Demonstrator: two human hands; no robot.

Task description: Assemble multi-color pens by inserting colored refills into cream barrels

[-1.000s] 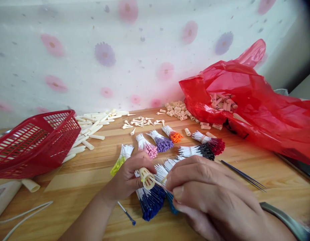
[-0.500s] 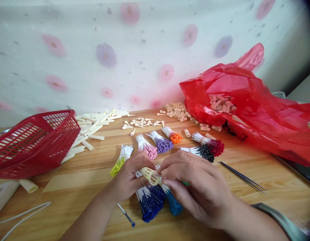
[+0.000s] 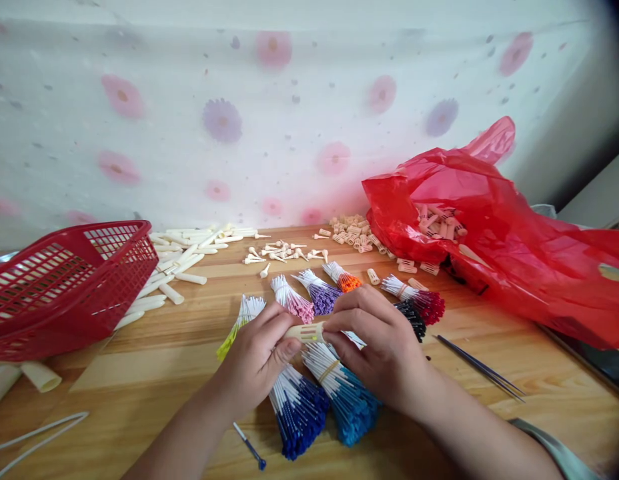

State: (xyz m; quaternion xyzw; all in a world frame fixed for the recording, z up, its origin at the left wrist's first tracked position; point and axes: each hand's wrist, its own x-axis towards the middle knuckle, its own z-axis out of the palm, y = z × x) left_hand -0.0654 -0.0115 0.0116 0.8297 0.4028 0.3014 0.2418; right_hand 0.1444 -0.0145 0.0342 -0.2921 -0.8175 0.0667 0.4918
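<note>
1. Leave the red basket (image 3: 117,293) well apart at the far left; the left forearm then has free room.
2. The left hand (image 3: 262,350) is wrapped around the left end of the slotted tube (image 3: 308,332). A firm, light grip should stop it turning without bending the slotted wall.
3. Watch the loose blue stick (image 3: 249,445) on the counter (image 3: 189,460), beside that forearm; a wrist could sweep it.
4. The tube lies nearly level between both hands, above the dark blue bundle (image 3: 300,410); steady it there.
5. The right hand (image 3: 377,347) is narrow, fingertips closed on the tube's right end; whether they also pinch something thin is hidden. Any push is best straight along the tube.
6. Tweezers (image 3: 477,365), near the right forearm, would suit finer handling.
</note>
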